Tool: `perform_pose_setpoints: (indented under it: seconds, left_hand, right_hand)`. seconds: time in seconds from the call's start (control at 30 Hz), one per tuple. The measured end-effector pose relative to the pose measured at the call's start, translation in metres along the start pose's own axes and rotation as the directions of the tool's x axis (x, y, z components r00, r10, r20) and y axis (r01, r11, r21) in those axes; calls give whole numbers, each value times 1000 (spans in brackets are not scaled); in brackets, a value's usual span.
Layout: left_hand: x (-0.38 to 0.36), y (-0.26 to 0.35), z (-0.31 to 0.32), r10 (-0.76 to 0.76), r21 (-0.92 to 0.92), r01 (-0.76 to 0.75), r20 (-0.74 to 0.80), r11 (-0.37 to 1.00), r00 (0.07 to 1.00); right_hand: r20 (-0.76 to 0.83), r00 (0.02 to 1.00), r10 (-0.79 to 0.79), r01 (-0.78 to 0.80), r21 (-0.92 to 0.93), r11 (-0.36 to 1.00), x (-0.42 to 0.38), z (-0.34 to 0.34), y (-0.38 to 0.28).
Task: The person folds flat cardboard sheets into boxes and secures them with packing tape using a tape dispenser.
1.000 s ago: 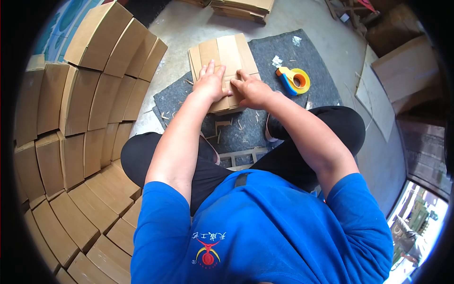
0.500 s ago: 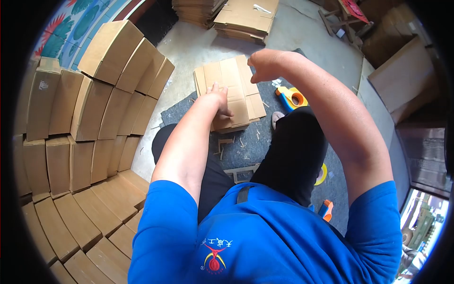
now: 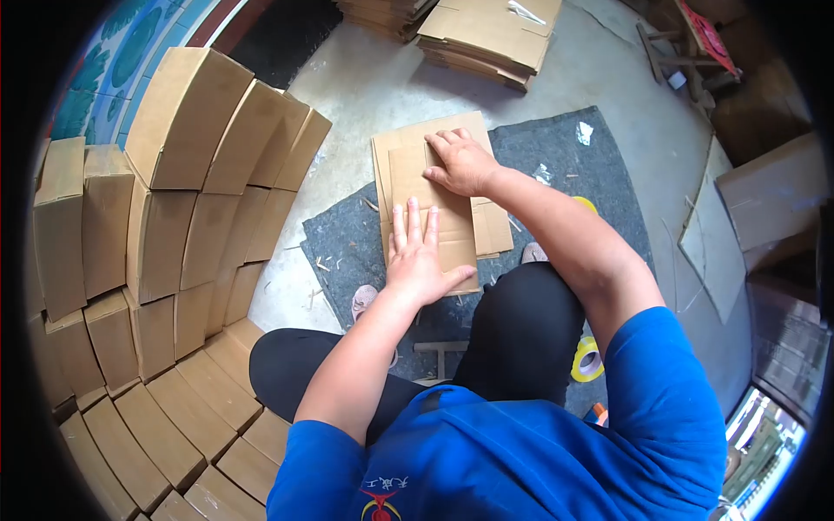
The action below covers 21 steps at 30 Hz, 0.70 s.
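A brown cardboard box [image 3: 400,174] lies folded flat on the dark mat in front of me. My left hand [image 3: 417,256] rests on its near part, palm down, with fingers spread and thumb stretched to the right. Farther up, my right hand [image 3: 460,162] lies on the cardboard by an upper panel's edge, thumb apart from the fingers. Neither hand appears to grasp anything. From under my right forearm a side flap [image 3: 493,233] sticks out to the right.
Stacked cartons [image 3: 174,234] rise along my left side. Ahead lies a pile of flattened cardboard [image 3: 486,35]. The dark mat [image 3: 599,165] carries scraps. A yellow tape roll [image 3: 588,360] lies by my right knee. A wooden stool [image 3: 678,52] stands at the far right.
My right hand has come down from the air onto the cardboard. My left hand has moved nearer to me and flattened out. The cardboard now shows a narrower top panel, and the view has shifted.
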State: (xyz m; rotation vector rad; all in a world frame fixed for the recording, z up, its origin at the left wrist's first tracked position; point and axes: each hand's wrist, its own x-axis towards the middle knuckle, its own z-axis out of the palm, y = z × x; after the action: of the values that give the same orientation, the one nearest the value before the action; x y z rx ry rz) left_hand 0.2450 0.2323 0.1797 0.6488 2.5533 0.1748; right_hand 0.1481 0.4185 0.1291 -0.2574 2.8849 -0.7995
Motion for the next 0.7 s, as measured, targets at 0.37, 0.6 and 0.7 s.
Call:
perform_pose_setpoints:
  seconds: [0.37, 0.6, 0.7]
  left_hand:
    - [10, -8, 39, 68, -12, -75, -311, 997, 948]
    - [14, -6, 36, 64, 4, -66, -309, 998, 949]
    - [18, -5, 14, 40, 52, -32, -166, 998, 985]
  right_hand:
    - [-260, 963, -66, 86, 66, 994, -16, 20, -2]
    - [-234, 970, -63, 65, 2, 998, -16, 23, -5]
    - [-212, 976, -56, 52, -25, 998, -13, 20, -6]
